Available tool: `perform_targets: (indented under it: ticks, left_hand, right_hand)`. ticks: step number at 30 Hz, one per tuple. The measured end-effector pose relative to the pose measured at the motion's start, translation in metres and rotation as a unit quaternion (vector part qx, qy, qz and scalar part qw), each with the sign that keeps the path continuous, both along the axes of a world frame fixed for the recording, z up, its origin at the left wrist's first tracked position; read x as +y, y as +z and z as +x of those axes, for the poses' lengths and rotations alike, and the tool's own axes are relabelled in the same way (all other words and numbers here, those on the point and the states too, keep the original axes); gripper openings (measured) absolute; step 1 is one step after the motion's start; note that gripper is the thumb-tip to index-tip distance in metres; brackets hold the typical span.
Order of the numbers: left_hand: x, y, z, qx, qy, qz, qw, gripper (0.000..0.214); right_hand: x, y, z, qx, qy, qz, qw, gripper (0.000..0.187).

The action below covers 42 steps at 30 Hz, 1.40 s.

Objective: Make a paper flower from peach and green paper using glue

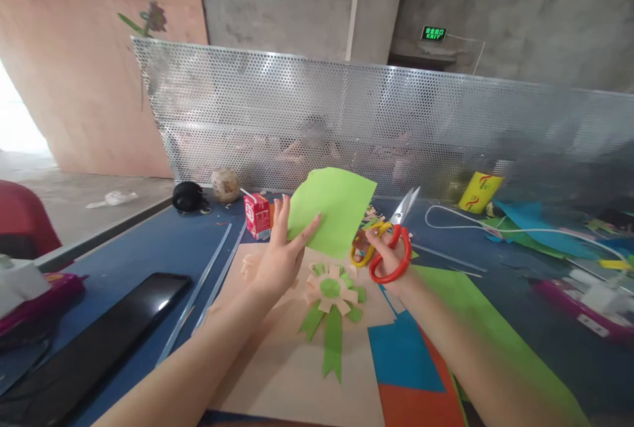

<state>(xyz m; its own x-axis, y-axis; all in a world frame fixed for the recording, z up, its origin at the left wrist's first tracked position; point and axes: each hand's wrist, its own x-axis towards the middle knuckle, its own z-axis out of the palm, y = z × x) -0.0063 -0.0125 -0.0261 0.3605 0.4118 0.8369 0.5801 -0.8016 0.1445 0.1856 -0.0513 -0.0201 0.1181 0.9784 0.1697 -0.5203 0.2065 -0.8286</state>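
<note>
My left hand (281, 261) grips a sheet of light green paper (331, 209), which stands raised with one finger lying across its face. In my right hand (389, 259) is a pair of scissors (403, 242) with red on its handle, blades pointing up and away from me. A yellow handle loop (364, 252) shows by the same fingers; I cannot tell whether it belongs to these scissors. Below my hands a paper rosette (331, 288), peach and green with green ribbon tails (333, 348), lies on a peach sheet (292, 374).
Blue (403, 354) and orange paper (421, 407) lie right of the peach sheet, with green paper (475, 308) beyond. A red drink carton (257, 216), a dark phone-like slab (104, 341) and clear strips (198, 288) are leftward. A perforated metal screen (277, 110) closes the back.
</note>
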Motion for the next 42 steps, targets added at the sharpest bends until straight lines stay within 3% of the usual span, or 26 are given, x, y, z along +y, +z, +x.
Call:
perform_targets:
  ticks: [3, 6, 9, 10, 12, 14, 15, 16, 17, 19, 21, 23, 27, 32, 34, 36, 42]
  left_hand:
    - [-0.005, -0.001, 0.007, 0.04, -0.044, 0.009, 0.998, 0.053]
    - [-0.009, 0.0, 0.008, 0.049, -0.16, -0.048, 0.985, 0.045]
    - [-0.006, 0.004, 0.003, -0.118, -0.244, -0.176, 0.946, 0.049]
    - [-0.004, 0.005, 0.001, -0.202, -0.254, -0.235, 0.916, 0.05]
    - [0.003, 0.007, -0.002, -0.328, -0.267, -0.382, 0.822, 0.048]
    - [0.007, 0.009, -0.005, -0.342, -0.283, -0.527, 0.725, 0.048]
    - [0.008, 0.01, -0.006, -0.324, -0.284, -0.576, 0.695, 0.047]
    - [0.007, 0.01, -0.006, -0.302, -0.278, -0.603, 0.684, 0.045]
    - [0.007, 0.01, -0.006, -0.282, -0.265, -0.608, 0.693, 0.045]
    - [0.004, 0.009, -0.005, -0.255, -0.224, -0.567, 0.751, 0.045]
    - [0.003, 0.008, -0.003, -0.232, -0.201, -0.503, 0.808, 0.045]
    - [0.004, 0.007, -0.002, -0.224, -0.22, -0.446, 0.838, 0.051]
    - [0.008, 0.004, -0.003, -0.229, -0.274, -0.394, 0.847, 0.064]
    - [0.009, 0.004, -0.006, -0.226, -0.244, -0.383, 0.862, 0.055]
    - [0.007, 0.006, -0.005, -0.241, -0.25, -0.386, 0.855, 0.051]
    - [0.004, 0.009, -0.003, -0.267, -0.273, -0.408, 0.829, 0.049]
    - [-0.001, 0.006, 0.002, -0.257, -0.301, -0.587, 0.707, 0.044]
  right_hand:
    - [0.004, -0.001, 0.005, -0.018, -0.048, -0.01, 0.999, 0.028]
    - [0.011, -0.005, 0.014, -0.052, -0.096, 0.006, 0.994, 0.031]
    - [0.017, -0.011, 0.024, -0.117, -0.129, 0.022, 0.984, 0.031]
    - [0.018, -0.013, 0.026, -0.152, -0.13, 0.031, 0.979, 0.029]
    - [0.018, -0.015, 0.03, -0.235, -0.117, 0.058, 0.963, 0.026]
    - [0.016, -0.014, 0.031, -0.326, -0.105, 0.085, 0.936, 0.023]
    - [0.014, -0.013, 0.03, -0.372, -0.105, 0.092, 0.918, 0.021]
    - [0.012, -0.012, 0.029, -0.414, -0.107, 0.094, 0.899, 0.02]
    - [0.01, -0.01, 0.028, -0.451, -0.111, 0.091, 0.881, 0.019]
    - [0.007, -0.007, 0.025, -0.496, -0.113, 0.074, 0.858, 0.018]
    - [0.007, -0.004, 0.023, -0.508, -0.111, 0.056, 0.852, 0.018]
    - [0.008, -0.004, 0.023, -0.506, -0.115, 0.038, 0.854, 0.02]
    - [0.014, -0.005, 0.026, -0.483, -0.146, 0.008, 0.863, 0.024]
    - [0.017, -0.008, 0.028, -0.431, -0.181, -0.006, 0.884, 0.027]
    - [0.016, -0.009, 0.028, -0.417, -0.188, 0.003, 0.889, 0.027]
    - [0.015, -0.01, 0.028, -0.409, -0.19, 0.012, 0.892, 0.026]
    - [0.013, -0.009, 0.029, -0.407, -0.206, 0.042, 0.889, 0.026]
